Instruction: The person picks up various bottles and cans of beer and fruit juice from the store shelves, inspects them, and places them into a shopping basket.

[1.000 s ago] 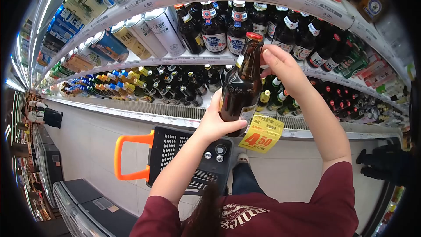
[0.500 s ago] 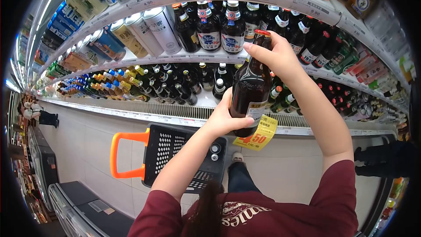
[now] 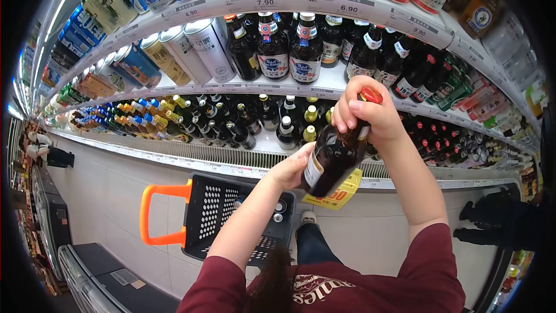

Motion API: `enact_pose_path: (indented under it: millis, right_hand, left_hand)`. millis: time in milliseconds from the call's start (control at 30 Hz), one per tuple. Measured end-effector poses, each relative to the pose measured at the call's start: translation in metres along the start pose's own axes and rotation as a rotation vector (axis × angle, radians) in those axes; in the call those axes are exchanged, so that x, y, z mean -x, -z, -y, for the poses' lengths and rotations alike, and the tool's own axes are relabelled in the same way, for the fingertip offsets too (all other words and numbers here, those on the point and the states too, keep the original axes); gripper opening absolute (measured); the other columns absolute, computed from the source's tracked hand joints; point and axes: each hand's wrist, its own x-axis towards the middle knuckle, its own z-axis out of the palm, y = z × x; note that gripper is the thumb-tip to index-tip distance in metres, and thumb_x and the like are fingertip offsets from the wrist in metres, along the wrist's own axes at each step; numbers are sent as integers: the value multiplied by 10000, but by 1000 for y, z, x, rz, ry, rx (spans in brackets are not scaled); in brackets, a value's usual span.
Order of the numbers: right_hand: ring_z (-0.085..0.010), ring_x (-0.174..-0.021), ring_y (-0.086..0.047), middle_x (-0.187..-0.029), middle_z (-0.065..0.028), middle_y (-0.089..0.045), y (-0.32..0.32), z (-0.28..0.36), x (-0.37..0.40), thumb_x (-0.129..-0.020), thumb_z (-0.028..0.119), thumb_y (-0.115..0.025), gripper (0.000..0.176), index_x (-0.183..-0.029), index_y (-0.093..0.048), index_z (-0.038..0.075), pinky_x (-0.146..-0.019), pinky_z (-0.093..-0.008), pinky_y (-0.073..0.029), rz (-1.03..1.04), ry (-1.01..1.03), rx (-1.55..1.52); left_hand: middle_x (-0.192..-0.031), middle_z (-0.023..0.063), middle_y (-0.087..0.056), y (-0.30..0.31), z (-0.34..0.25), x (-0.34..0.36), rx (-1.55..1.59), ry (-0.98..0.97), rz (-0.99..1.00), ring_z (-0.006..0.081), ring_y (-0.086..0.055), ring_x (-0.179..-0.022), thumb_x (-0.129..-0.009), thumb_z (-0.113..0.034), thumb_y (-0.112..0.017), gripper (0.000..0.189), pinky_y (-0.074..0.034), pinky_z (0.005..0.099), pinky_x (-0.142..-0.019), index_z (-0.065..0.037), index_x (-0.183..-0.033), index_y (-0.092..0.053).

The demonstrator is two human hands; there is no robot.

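A large dark brown bottle (image 3: 333, 161) with a red cap is held tilted in front of the shelves, its neck toward the upper right. My right hand (image 3: 370, 110) is wrapped round the neck, just under the cap. Low on the bottle's left side, my left hand (image 3: 292, 168) grips the body near a pale label, with part of its fingers hidden behind the glass. Behind the bottle's base a yellow price sign (image 3: 339, 192) hangs from the lower shelf edge, partly covered.
Shelves (image 3: 231, 88) of bottles and cans span the view. A black basket (image 3: 200, 211) with an orange handle (image 3: 145, 214) stands on the floor below, holding a few cans. Dark-clothed legs of another person (image 3: 492, 217) are at the right, and more people (image 3: 43, 150) stand far left.
The bottle has turned and tilted further, and its cap is lower and to the right. My right hand has moved down and closed round the neck. The shelves appear slightly lower in view.
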Motion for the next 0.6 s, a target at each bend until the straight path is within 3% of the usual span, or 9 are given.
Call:
enact_pose_path:
  millis: [33, 133, 167, 267, 300, 400, 500, 600]
  right_hand:
    - [-146, -567, -530, -572, -45, -500, 2, -1, -3, -762, 85, -560, 108, -736, -465, 40, -612, -302, -453, -57, 20, 107]
    - [-137, -624, -545, -636, -53, -535, 11, -10, -21, -778, 44, -547, 71, -770, -479, 22, -631, -281, -456, -333, 38, 374]
    - [-128, -648, -554, -673, -60, -556, 16, -10, -27, -791, 27, -544, 57, -790, -488, 19, -644, -265, -458, -383, 60, 436]
    - [-117, -655, -558, -679, -50, -564, 35, -2, -45, -788, 60, -578, 88, -802, -496, 33, -661, -251, -448, -458, 127, 488]
    - [-114, -667, -562, -684, -46, -567, 38, 2, -51, -784, 74, -593, 102, -812, -501, 42, -671, -237, -436, -496, 113, 475]
    - [-115, -677, -565, -696, -41, -571, 44, 7, -59, -775, 100, -615, 131, -824, -508, 44, -681, -239, -427, -482, 70, 557]
    - [-109, -678, -551, -702, -41, -573, 60, 2, -67, -774, 126, -620, 142, -817, -516, 41, -691, -242, -414, -487, 72, 587]
    - [-101, -681, -533, -709, -42, -575, 67, 0, -78, -774, 156, -625, 158, -807, -526, 38, -692, -236, -397, -523, 106, 596]
  left_hand:
    - [-1263, 101, -395, 0, -4, -2, -95, -21, -31, 240, -437, -1142, -660, -460, -693, 914, -423, 371, -881, -97, -1331, -189]
    - [-1296, 120, -321, -8, -12, -21, -456, -186, -243, 232, -421, -1137, -667, -213, -733, 930, -422, 370, -883, -104, -1341, -102]
    - [-1266, 130, -342, -6, -8, -36, -610, -411, -231, 209, -430, -1110, -640, -123, -738, 925, -388, 345, -921, -78, -1333, -127]
    - [-1227, 185, -372, -5, -25, -64, -1500, -472, -614, 306, -419, -1119, -582, -181, -762, 916, -359, 361, -941, -30, -1304, -219]
    - [-1211, 200, -388, -2, -34, -75, -1661, -529, -577, 354, -393, -1124, -568, -195, -761, 909, -365, 394, -926, -25, -1292, -239]
    - [-1211, 201, -392, -11, -54, -96, -1476, -350, -438, 344, -407, -1117, -585, -185, -753, 906, -363, 383, -928, -31, -1299, -218]
    - [-1218, 211, -383, 1, -56, -108, -1418, -378, -389, 340, -410, -1116, -596, -178, -746, 911, -360, 378, -931, -23, -1305, -196]
    - [-1224, 221, -371, 9, -45, -112, -1463, -559, -571, 344, -397, -1129, -608, -173, -740, 905, -353, 383, -936, -8, -1304, -186]
